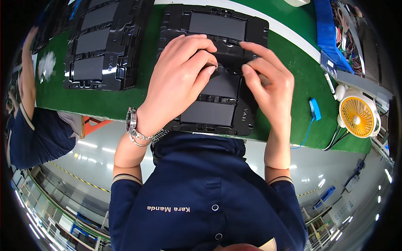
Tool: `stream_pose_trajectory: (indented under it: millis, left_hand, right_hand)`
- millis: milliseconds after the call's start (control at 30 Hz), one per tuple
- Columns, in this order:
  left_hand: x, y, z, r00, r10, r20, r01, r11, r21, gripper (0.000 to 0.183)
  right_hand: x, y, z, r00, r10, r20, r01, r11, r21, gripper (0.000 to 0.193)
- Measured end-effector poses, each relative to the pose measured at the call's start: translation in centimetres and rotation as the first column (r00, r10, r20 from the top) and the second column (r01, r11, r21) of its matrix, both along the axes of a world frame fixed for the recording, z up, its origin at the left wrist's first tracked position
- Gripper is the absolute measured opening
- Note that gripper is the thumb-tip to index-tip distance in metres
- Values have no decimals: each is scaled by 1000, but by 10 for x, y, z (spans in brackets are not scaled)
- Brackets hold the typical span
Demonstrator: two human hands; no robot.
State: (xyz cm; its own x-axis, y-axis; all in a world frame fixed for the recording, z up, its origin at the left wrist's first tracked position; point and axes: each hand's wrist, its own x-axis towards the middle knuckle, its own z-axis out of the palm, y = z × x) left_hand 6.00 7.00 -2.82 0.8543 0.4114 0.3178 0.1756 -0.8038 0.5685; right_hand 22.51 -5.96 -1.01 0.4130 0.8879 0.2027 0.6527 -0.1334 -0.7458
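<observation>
In front of me lies a black moulded tray [247,121] with dark, flat rectangular panels in its pockets. One panel [217,25] rests at the far end, another [208,113] at the near end. Over the tray's middle, my left hand [184,62] and my right hand [270,79] face each other with bent fingers. Between their fingertips is a dark rectangular panel [228,60], gripped at its two ends and seemingly tilted. Its lower outline blends into the black tray. My left fingers partly cover the middle pockets.
At left stands a stack of black trays [115,62] holding similar panels, beside crumpled clear plastic [47,66]. At right are a yellow-and-white fan [357,115], a blue clip with a cord [315,109], a white marker [330,83] and a blue bin [335,37]. Another person's arm [27,75] reaches in at far left.
</observation>
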Motion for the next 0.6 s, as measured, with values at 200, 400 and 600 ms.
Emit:
stream_pose_trajectory:
  millis: [200,400,600]
  left_hand:
    - [-17,-17,9,962,240,134,-205,951,-231,8]
    - [-45,-45,10,969,196,148,31,498,-866,7]
    - [-43,-66,21,907,319,273,270,56,-961,12]
  right_hand:
    - [-5,7,-11,991,3,137,-6,1000,18,10]
    - [-23,-10,26,984,-1,-181,8,999,37,13]
    - [-38,-15,32,917,144,-372,-139,989,40,5]
